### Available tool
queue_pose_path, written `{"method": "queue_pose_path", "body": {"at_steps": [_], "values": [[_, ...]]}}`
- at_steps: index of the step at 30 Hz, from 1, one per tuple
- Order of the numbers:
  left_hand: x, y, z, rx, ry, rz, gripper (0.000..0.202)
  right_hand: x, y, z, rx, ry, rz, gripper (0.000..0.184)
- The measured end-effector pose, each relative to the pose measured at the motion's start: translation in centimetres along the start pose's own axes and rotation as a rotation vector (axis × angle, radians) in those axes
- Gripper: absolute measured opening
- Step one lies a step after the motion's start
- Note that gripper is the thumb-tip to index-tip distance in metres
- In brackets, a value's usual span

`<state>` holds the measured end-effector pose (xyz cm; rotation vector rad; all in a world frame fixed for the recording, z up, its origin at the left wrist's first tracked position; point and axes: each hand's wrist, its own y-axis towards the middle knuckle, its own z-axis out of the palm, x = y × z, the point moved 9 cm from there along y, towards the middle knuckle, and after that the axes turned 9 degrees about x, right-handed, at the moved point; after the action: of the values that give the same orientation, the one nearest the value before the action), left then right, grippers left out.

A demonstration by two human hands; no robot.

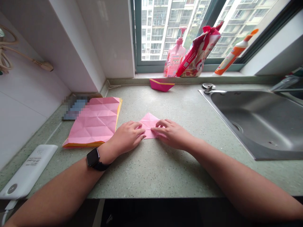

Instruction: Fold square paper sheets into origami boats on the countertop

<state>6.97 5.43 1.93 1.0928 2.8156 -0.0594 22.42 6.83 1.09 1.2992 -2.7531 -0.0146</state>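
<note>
A small pink folded paper lies on the green speckled countertop, its point facing away from me. My left hand rests on the paper's left edge, fingers pressed together on it. A black watch sits on that wrist. My right hand presses the paper's right side, fingertips flat on the fold. Both hands nearly meet at the paper's middle. The lower part of the paper is hidden under my fingers.
A stack of creased pink and orange sheets lies to the left. A finished magenta paper boat sits by the window. A steel sink is on the right; a white power bank at the near left; bottles on the sill.
</note>
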Motion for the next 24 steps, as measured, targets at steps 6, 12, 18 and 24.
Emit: {"method": "queue_pose_path", "body": {"at_steps": [6,12,18,24], "values": [[1.7,-0.6,-0.8,0.004,0.039,-0.064,0.023,0.0,-0.1,-0.1,-0.009,0.003,-0.002,0.028],[3.0,-1.2,-1.6,0.090,0.072,-0.073,0.024,-0.2,-0.1,0.0,-0.001,0.011,-0.001,0.029],[3.3,-1.7,-1.7,0.137,0.086,-0.078,0.035,-0.3,-0.1,0.0,0.008,0.025,-0.004,0.030],[3.0,-1.7,-2.2,0.082,0.115,-0.056,0.025,-0.4,-0.2,0.0,-0.001,0.039,-0.010,0.035]]}}
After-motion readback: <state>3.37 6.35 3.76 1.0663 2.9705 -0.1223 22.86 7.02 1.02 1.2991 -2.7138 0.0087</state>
